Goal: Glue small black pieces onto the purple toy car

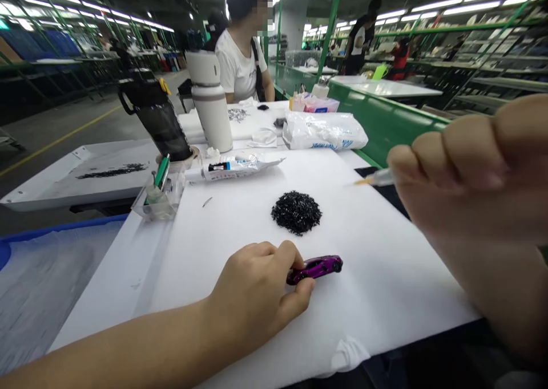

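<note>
My left hand (257,292) grips a small purple toy car (317,268) by its rear end, resting near the white foam sheet (377,298). Raised at the right of the view, my right hand (454,172) pinches a small clear syringe (379,178) with a thin yellow tip, and its fingers hide most of the barrel. Between the hands, a heap of tiny black pieces (296,212) lies on the sheet. The syringe tip points left, above and apart from the heap.
Beyond the sheet lie a squeezed glue tube (235,166), a clear holder with a green pen (159,192), a black tumbler (156,118) and a white bottle (209,101). A tray (85,175) with black bits sits left. Across the table sits a co-worker (240,64).
</note>
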The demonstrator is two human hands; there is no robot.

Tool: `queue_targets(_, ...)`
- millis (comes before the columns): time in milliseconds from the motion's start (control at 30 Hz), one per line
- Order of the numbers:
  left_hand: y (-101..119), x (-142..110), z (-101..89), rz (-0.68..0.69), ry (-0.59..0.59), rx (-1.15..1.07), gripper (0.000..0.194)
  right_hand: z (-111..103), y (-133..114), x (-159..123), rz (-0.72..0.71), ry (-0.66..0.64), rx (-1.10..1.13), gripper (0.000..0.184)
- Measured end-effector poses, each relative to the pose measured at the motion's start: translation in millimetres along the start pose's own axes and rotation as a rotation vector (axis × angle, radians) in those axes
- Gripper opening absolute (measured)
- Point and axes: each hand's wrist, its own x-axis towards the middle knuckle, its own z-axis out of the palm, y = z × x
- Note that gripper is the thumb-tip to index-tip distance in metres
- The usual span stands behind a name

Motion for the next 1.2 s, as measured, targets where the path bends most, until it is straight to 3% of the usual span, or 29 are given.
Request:
queue_targets(33,0.0,-0.7,-0.1,-0.005,-0.006,-0.007,0.011,-9.2,6.3,9.3,-0.095,0.216,0.079,0.048)
queue_targets(67,-0.1,-1.4,-0.1,-0.012,-0.011,-0.013,0.012,-16.8,14.9,18.9,-0.030,0.339,0.094,0.050)
queue_targets(167,-0.4,-3.2,1.0,-0.027,-0.002,-0.029,0.013,-25.3,48.1,43.9,0.152,0.297,0.116,0.050)
queue_targets(300,-0.2,-4.1,2.8,-0.013,0.017,-0.031,0.014,-15.9,75.2,57.5,0.378,0.117,0.074,0.043)
queue_targets(367,0.5,-4.4,3.4,0.002,0.028,-0.028,0.015,-16.8,75.2,61.7,0.375,0.152,0.091,0.050)
queue_targets(500,1.7,-5.3,4.4,0.035,0.051,-0.040,0.021,-33.6,78.7,78.8,0.290,0.375,0.069,0.063)
queue_targets(667,-1.1,-6.2,7.8,0.094,0.067,-0.014,0.033,-42.1,97.0,89.2,0.295,0.465,-0.246,0.029)
queue_targets(767,-2.9,-5.9,10.2,0.155,0.077,0.029,0.033,-31.0,84.7,85.1,0.157,0.482,-0.502,0.028)
queue_targets(800,-3.2,-5.7,10.8,0.171,0.080,0.041,0.033,-22.3,77.0,84.3,0.102,0.420,-0.569,0.027)
queue_targets(867,-3.4,-5.5,12.0,0.186,0.076,0.055,0.034,5.1,61.7,84.9,0.028,0.153,-0.657,0.014)
queue_targets(967,-3.4,-5.9,13.4,0.172,0.055,0.066,0.037,66.5,50.4,90.9,-0.088,-0.333,-0.730,0.012)
queue_targets(1033,-3.7,-6.6,14.1,0.146,0.050,0.072,0.038,108.7,54.2,97.1,-0.154,-0.551,-0.774,0.009)
queue_targets(1100,-4.6,-7.3,14.7,0.123,0.040,0.065,0.039,141.5,64.3,104.5,-0.179,-0.663,-0.838,0.014)
queue_targets(1200,-7.0,-8.2,15.2,0.096,0.016,0.035,0.043,165.8,81.0,115.9,-0.175,-0.751,-0.919,0.020)
